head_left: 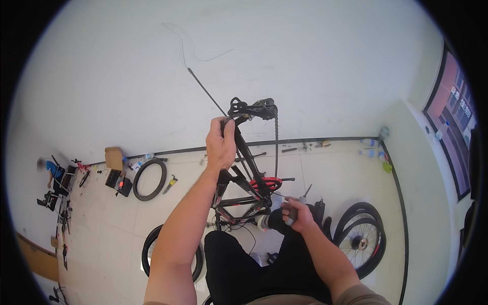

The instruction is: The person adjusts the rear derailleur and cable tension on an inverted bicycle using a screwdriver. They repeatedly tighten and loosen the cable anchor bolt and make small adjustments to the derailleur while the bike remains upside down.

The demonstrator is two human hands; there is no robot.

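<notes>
My left hand (221, 140) grips the top end of the black bicycle frame (241, 147) beside the rear derailleur (262, 109). A black cable housing (206, 89) rises leftward from there, with looped thin wire (190, 46) at its end. The chain (276, 142) hangs from the derailleur toward the red-and-black crankset (269, 185). My right hand (297, 216) is curled lower right, below the crankset; a thin line runs to its fingers, and what they hold is unclear.
Wheels (358, 239) lie right and lower left, a tire (149, 179) left. An open cardboard box (114, 157), yellow-handled tool (170, 184) and bottles (368, 143) are along the wall. Another person (51, 170) works far left among bike parts. A window (455, 117) is at right.
</notes>
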